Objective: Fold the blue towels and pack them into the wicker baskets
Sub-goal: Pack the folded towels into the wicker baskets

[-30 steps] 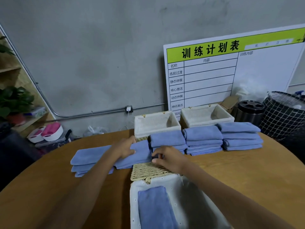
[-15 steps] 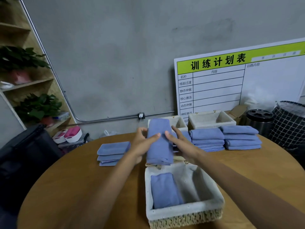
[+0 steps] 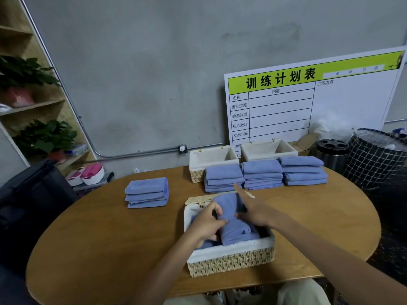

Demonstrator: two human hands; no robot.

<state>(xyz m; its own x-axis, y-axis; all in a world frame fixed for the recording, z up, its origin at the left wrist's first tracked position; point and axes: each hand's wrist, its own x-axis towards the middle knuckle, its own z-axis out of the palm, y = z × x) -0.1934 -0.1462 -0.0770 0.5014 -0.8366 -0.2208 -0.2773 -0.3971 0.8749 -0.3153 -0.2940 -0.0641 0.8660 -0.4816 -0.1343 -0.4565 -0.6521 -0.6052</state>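
I see the near basket (image 3: 231, 258) at the front of the round wooden desk (image 3: 110, 238), its white cloth lining showing along the rim. Both hands are inside it, on a folded blue towel (image 3: 233, 225) that lies lengthwise in the basket, its far end raised against the basket's back wall. My left hand (image 3: 207, 223) has its grip closed on the towel's left edge, fingers curled over the cloth. My right hand (image 3: 253, 212) rests on the towel's right side with straight fingers and an outstretched forefinger, its grip released. Another blue towel shows under the left hand, low in the basket, mostly hidden.

Beyond the near basket, toward the wall, three stacks of folded towels stand side by side: one (image 3: 223, 178) directly behind it, one (image 3: 262, 175) further right, and one (image 3: 302, 170) rightmost. Behind those stacks sit two more lined baskets, the left one (image 3: 212, 159) and the right one (image 3: 267, 149), both open at the top. A fourth stack (image 3: 147, 192) lies left of the near basket, well apart from it.

Behind the far baskets a white board with a green header (image 3: 308, 102) leans on the grey wall. To the right of it stand a dark bin (image 3: 332, 154) and a checked hamper (image 3: 374, 159). Far left of the near basket, shelves (image 3: 33, 102) hold potted plants.
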